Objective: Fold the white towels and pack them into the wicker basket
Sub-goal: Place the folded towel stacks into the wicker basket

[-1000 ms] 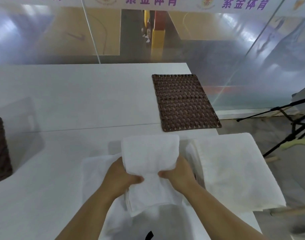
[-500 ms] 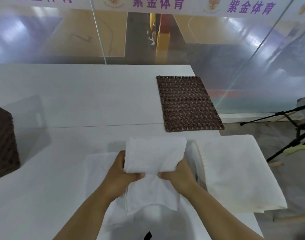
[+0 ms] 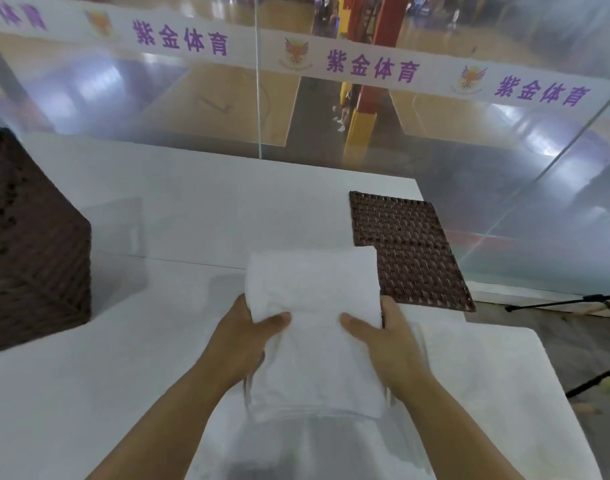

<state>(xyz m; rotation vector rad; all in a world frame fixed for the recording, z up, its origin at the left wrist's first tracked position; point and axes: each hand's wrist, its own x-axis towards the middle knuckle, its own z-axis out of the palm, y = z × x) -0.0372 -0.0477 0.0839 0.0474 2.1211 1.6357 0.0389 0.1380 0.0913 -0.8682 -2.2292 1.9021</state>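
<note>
Both hands on one folded white towel (image 3: 314, 327). Left hand (image 3: 243, 336) grips its left side and right hand (image 3: 388, 341) its right side. Thumbs lie on top, pointing inward; fingers are curled under the cloth and out of sight.

Towel position: towards the near edge of the surface (image 3: 192, 216), right of centre. It looks lifted: it throws a soft shadow on the surface to its left and its near end hangs down between my forearms. Folded into a thick rectangle, long axis pointing away from me. Far edge is rounded, layered edges show at the near end.

Wicker basket (image 3: 37, 244): dark brown, standing at the left edge of the surface, well apart from the towel. Can't tell from here what's inside.

Flat woven panel (image 3: 414, 251): same dark brown, lying at the far right corner of the surface. The towel's far right corner overlaps its near left corner in view.

White towel pile (image 3: 525, 375): lies flat at the near right corner, just beside my right hand, layered edges facing my wrist.

Something white and blurred lies under the held towel at the near edge; can't tell what.

Beyond the far edge is a glass wall (image 3: 504, 188) with a banner (image 3: 365, 67) in purple characters. Black stand legs (image 3: 573, 301) off the right edge.
</note>
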